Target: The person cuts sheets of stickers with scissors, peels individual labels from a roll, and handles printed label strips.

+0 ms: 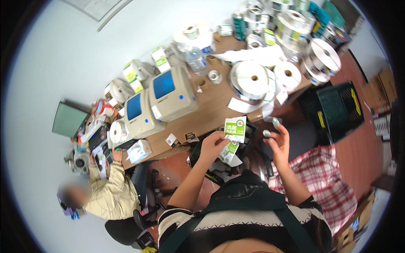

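Note:
My left hand (214, 144) is closed on the edge of a green-and-white printed label (235, 130), pinched between thumb and fingers. Just below it hangs a second green-and-white label (229, 152); whether the two are joined, I cannot tell. My right hand (279, 143) is raised to the right of the labels, thumb and fingers apart and bent. Small shiny silvery pieces (276, 122) show at its fingertips; I cannot make out whether they are worn or stuck there. Both hands are in front of the desk's near edge.
The wooden desk (211, 99) bears two beige label printers (173, 95) with blue panels, a plastic bottle (195, 60) and several white label rolls (252, 78). A dark green crate (335, 111) stands right. At left, a person in a cream jacket (112, 192) sits by a keyboard.

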Available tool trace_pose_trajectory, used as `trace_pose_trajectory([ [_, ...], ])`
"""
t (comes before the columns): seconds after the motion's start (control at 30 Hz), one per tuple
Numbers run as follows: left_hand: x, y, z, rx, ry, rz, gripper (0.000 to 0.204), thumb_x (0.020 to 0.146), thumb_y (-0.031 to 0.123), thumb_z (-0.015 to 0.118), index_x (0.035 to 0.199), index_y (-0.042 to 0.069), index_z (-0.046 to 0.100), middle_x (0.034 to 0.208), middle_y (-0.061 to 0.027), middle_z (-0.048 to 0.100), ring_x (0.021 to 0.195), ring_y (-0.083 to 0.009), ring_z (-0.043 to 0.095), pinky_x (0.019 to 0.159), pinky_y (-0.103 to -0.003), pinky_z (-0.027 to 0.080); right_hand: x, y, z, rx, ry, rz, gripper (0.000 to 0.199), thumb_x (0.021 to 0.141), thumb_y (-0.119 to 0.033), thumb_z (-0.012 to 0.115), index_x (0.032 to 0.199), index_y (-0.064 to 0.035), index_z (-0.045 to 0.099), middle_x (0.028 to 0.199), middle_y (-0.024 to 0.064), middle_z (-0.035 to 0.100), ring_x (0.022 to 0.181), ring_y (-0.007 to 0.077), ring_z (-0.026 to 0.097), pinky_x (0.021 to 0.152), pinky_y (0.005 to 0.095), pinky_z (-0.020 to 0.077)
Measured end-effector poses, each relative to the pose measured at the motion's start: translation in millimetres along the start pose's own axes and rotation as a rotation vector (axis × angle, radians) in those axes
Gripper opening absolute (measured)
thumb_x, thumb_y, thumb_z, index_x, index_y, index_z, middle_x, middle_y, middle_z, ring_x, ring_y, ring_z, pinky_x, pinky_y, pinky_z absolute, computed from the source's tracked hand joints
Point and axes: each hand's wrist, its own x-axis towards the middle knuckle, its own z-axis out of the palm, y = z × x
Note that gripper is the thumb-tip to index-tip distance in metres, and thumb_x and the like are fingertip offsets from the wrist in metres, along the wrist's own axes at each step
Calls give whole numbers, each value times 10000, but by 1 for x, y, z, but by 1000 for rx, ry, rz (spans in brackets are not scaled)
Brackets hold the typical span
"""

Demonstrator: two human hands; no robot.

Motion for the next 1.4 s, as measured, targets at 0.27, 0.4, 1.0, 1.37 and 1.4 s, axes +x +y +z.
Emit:
trace_pose_trajectory([
  [0.27,-102,27,41,-51,-394,194,127,719,24,633,828,-33,597,907,-87,598,718,-110,562,597,-215,427,-90,-67,38,-377,22,-402,616,665,99,590,1234,-57,415,1411,137,102,1007,154,465,650,200,483],
  [0.4,-146,17,38,-170,-594,211,82,693,-25,613,761,-58,580,1072,-167,565,789,-126,571,635,-214,430,-179,-101,12,-575,124,-375,619,652,106,575,1228,-74,436,1421,140,116,958,148,507,569,186,462],
  [1.0,-330,149,280,-814,-1851,385,108,726,81,665,762,6,597,1021,-207,555,937,-264,553,790,-329,441,-584,-239,-65,-606,1154,-524,580,646,48,597,1199,-53,454,1417,91,175,964,86,498,636,169,437],
  [1.37,-505,192,489,-912,-2022,124,133,780,122,636,805,2,583,1250,-265,402,1158,-347,418,945,-419,348,-754,-277,-218,-851,1542,-743,530,758,-112,622,1241,-51,412,1401,109,198,1140,237,429,881,365,426],
  [1.4,-518,196,507,-870,-1994,137,127,780,111,634,814,0,584,1247,-268,404,1157,-345,419,946,-417,347,-759,-283,-232,-740,1452,-797,533,775,-119,607,1256,-52,389,1405,110,181,1153,242,414,877,370,430],
])
